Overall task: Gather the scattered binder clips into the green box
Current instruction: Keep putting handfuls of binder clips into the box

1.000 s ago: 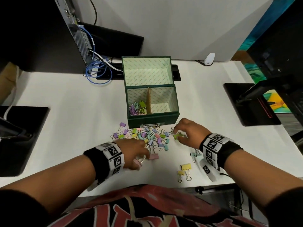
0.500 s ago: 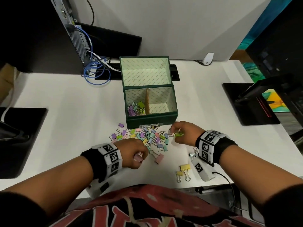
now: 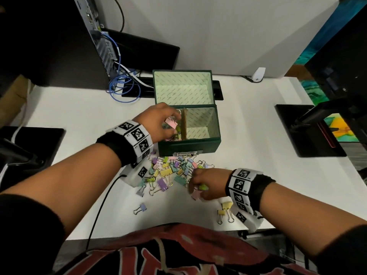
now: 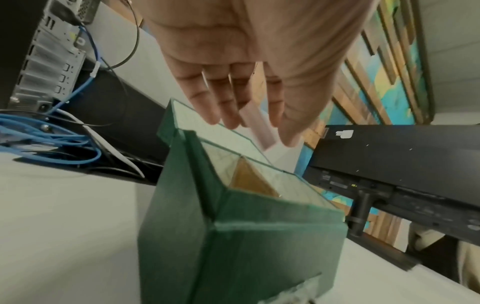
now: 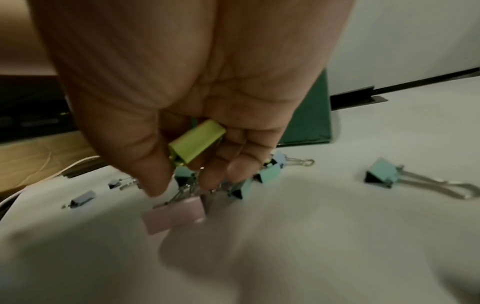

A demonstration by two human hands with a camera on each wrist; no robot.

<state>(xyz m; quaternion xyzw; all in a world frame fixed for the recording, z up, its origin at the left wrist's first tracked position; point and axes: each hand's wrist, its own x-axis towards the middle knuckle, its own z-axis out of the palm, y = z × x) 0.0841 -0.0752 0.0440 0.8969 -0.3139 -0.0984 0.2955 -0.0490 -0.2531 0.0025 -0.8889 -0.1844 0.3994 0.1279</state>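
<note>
Dozens of pastel binder clips [image 3: 174, 171] lie heaped on the white desk [image 3: 79, 116] just before the green box [image 3: 188, 145], bodies and wire handles pointing every way; two yellow ones [image 3: 224, 210] sit near the desk's front edge. The box stands open, lid tipped back, a brown divider [image 3: 184, 124] running front to back. Over its left compartment the left hand [image 3: 158, 124] hangs with fingers extended, a pink clip [image 3: 171, 123] at the fingertips. The right hand [image 3: 208, 184] grips a green clip [image 5: 196, 143], another pink clip [image 5: 174, 216] under its fingertips.
</note>
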